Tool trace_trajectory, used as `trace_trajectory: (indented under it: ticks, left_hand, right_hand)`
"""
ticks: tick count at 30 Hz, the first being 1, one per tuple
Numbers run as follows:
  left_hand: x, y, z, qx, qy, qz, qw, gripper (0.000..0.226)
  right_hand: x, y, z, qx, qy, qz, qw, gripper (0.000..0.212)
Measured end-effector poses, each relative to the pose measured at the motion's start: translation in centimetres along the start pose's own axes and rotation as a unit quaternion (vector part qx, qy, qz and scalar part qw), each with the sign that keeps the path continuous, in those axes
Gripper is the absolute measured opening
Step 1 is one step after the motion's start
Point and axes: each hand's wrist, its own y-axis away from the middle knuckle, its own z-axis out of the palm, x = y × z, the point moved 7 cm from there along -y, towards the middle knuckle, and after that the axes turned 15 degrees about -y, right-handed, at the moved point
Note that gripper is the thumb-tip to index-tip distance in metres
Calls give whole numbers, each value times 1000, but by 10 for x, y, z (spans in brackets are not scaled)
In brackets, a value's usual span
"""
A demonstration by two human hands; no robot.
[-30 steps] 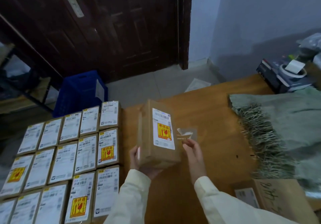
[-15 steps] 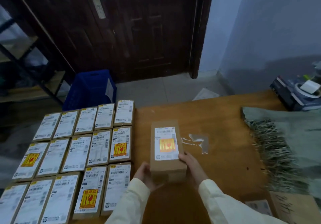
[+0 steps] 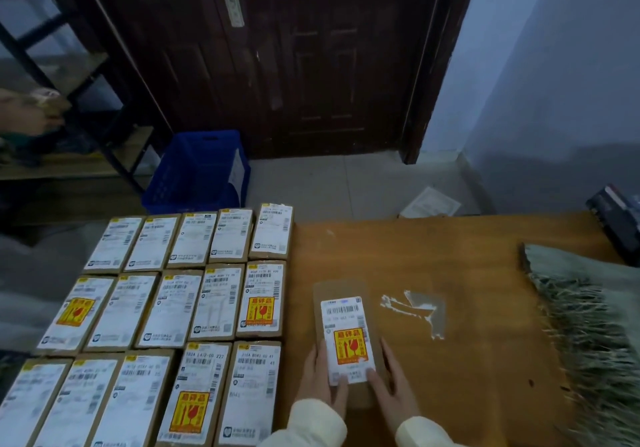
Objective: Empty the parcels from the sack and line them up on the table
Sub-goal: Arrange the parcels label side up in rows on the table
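From head height we look forward and down, close over the table (image 3: 450,256), toward the door (image 3: 311,65) beyond.

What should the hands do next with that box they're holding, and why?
Probably slide the parcel left until it sits beside the fragile-stickered parcel at the end of the middle row. Both the left hand and right hand hold it flat on the table, but a gap of bare wood separates it from the lined-up rows.
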Motion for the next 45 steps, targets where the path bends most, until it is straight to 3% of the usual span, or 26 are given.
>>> trace_trajectory:
  ticks: [5,13,23,32,36,39,42,45]
  left_hand:
    - [12,-30,-12,2,-245,7,969,69]
    - [23,-97,-60,52,-325,-35,943,74]
    - [33,-143,-99,116,-306,-23,945,65]
    - [30,-155,-106,129,-311,-8,942,62]
    - [27,-157,-104,143,-294,6,945,59]
    - [25,-152,-111,177,-249,13,952,49]
    - [24,-134,-123,203,-134,8,970,50]
    - [58,-103,-121,220,-87,97,967,52]
  right_hand:
    - [-17,-26,18,14,40,-47,998,57]
    - [-56,-92,54,29,22,-86,996,63]
    - [-94,-149,83,19,15,-112,993,60]
    - [-99,-160,94,15,20,-102,994,66]
    - [-106,-148,90,40,12,-59,997,51]
    - [-115,-123,77,109,-17,-46,993,47]
    - [-127,-79,59,163,-75,-58,982,41]
    - [-148,-20,39,168,-117,-100,974,37]
